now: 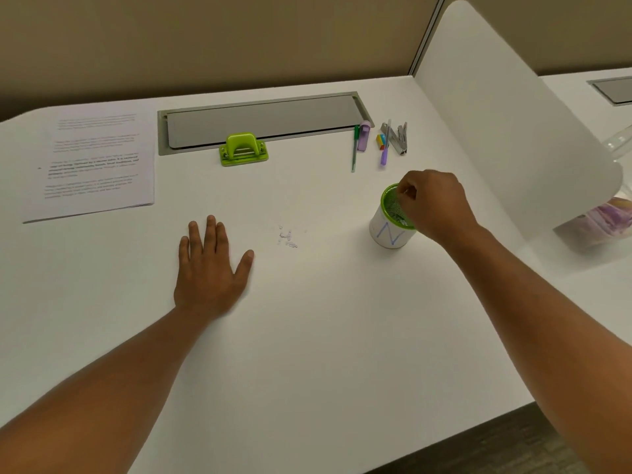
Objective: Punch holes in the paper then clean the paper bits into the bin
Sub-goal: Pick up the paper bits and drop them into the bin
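A small cluster of white paper bits (pixel 287 238) lies on the white desk (pixel 325 336) between my hands. My left hand (pixel 210 268) rests flat on the desk, fingers spread, just left of the bits and holding nothing. My right hand (pixel 434 205) hovers over the mouth of the bin (pixel 388 230), a small green mesh cup with a white wrap marked with a blue N. Its fingertips are pinched together above the rim; whether bits are between them I cannot see. The green hole punch (pixel 243 149) stands at the back. The printed paper stack (pixel 94 162) lies at the far left.
A grey cable tray lid (pixel 263 119) is set into the desk behind the punch. Pens, a purple marker, coloured tabs and metal clips (pixel 379 142) lie at the back right. A white divider panel (pixel 506 114) rises on the right, with a clear bag (pixel 608 213) behind it.
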`<action>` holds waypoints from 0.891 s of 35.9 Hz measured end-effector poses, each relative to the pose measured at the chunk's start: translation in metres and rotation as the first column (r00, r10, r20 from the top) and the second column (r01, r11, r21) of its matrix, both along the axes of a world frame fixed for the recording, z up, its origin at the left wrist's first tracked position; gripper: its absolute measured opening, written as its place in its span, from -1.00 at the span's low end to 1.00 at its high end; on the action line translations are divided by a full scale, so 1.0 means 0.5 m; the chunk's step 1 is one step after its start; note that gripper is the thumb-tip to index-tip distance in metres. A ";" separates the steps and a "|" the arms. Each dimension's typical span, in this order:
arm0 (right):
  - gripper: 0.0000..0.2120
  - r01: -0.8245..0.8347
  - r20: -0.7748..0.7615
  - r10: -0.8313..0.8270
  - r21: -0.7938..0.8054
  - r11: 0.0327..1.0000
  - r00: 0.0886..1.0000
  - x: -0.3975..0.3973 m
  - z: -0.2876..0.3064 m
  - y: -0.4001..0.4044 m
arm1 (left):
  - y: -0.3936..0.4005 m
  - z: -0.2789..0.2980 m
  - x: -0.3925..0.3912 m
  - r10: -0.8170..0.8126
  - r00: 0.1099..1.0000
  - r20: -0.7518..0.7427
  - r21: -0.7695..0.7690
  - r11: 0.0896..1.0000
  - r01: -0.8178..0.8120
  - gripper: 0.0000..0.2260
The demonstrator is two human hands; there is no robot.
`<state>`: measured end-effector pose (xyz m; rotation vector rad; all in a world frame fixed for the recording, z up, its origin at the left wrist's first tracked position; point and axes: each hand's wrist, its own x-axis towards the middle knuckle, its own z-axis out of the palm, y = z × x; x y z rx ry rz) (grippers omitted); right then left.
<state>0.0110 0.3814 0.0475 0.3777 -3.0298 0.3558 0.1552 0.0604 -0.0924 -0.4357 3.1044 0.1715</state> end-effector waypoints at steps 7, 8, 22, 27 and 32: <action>-0.78 0.029 0.166 -0.050 0.124 0.992 0.985 -0.006 0.001 -0.002 | -0.001 -0.001 0.001 0.001 1.000 0.000 0.000 1.000 -0.001 -0.24; -0.77 0.030 0.191 -0.058 0.148 0.989 0.980 -0.007 0.002 -0.004 | -0.002 -0.002 0.001 0.001 1.000 0.002 -0.005 1.000 -0.001 -0.25; -0.78 -0.334 0.119 0.359 -0.191 0.923 0.926 0.068 -0.096 -0.213 | 0.000 -0.003 -0.001 0.002 1.000 -0.014 0.005 1.000 -0.002 -0.26; -0.70 -0.379 0.128 0.394 -0.126 0.917 0.910 0.061 -0.170 -0.269 | 0.002 -0.002 -0.004 0.003 1.000 -0.015 -0.008 1.000 -0.003 -0.27; -0.66 -0.472 0.069 0.473 -0.025 0.881 0.878 0.058 -0.206 -0.297 | -0.003 -0.003 -0.003 0.002 1.000 -0.023 -0.017 1.000 -0.003 -0.27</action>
